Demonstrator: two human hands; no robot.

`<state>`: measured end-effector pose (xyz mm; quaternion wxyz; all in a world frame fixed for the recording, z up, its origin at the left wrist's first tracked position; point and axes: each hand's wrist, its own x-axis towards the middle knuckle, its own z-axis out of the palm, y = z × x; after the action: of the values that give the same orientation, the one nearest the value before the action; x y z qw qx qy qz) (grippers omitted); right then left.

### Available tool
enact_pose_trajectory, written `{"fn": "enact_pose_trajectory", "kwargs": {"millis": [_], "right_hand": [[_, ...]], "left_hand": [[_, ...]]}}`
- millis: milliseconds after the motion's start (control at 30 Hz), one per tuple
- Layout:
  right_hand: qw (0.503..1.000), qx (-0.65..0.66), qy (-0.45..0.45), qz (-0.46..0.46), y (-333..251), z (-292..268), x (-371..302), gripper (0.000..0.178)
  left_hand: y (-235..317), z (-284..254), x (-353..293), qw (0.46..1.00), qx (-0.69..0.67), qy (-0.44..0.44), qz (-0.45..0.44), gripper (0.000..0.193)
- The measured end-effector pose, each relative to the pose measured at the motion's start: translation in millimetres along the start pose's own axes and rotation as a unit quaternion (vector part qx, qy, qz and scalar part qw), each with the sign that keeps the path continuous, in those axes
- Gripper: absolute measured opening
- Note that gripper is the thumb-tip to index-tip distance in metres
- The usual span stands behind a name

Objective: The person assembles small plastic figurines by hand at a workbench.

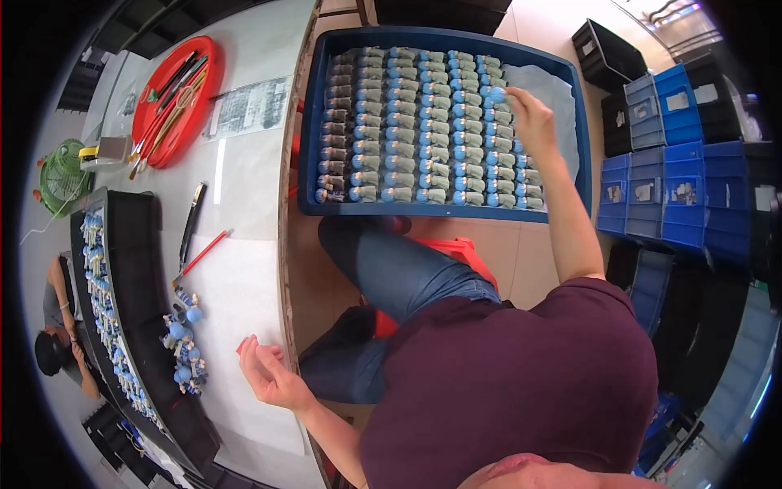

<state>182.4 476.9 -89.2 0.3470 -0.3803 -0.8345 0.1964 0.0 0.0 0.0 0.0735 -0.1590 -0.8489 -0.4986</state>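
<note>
Figurines [399, 145] with blue heads lie in close rows inside a large blue tray, and more are by the long pale bench [252, 285] to its left. On the bench's far side stands a long black crate [138, 261] with a line of figurines along it. The blue tray [444, 210] has a bare, lined strip at its right side. Farther up the bench, a round red tray [213, 70] holds brushes and other thin tools. A small heap of figurines [183, 342] lies next to the black crate, just below a red-handled brush [204, 254]. The right hand [533, 121] reaches over the blue tray, pinching one figurine [494, 95] by its blue head. The left hand [275, 376], fingers loosely bent, hovers near the bench's edge; something small and red [242, 345] shows at its fingertips, whether gripped or worn I cannot tell.
</note>
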Motion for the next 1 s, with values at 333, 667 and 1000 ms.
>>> {"fn": "enact_pose_trajectory", "kwargs": {"millis": [333,667,1000], "right_hand": [[0.976,-0.135,-0.141,0.096,122,-10,-36,0.019],[0.965,-0.103,-0.223,0.094,160,-11,-44,0.028],[0.978,-0.152,-0.136,0.029,132,6,-9,0.038]], "left_hand": [[11,16,0,1.0,-0.003,0.019,-0.008,0.016],[16,12,7,0.999,0.003,0.013,0.05,0.009],[1,-30,89,0.945,0.277,0.085,0.151,0.026]]}}
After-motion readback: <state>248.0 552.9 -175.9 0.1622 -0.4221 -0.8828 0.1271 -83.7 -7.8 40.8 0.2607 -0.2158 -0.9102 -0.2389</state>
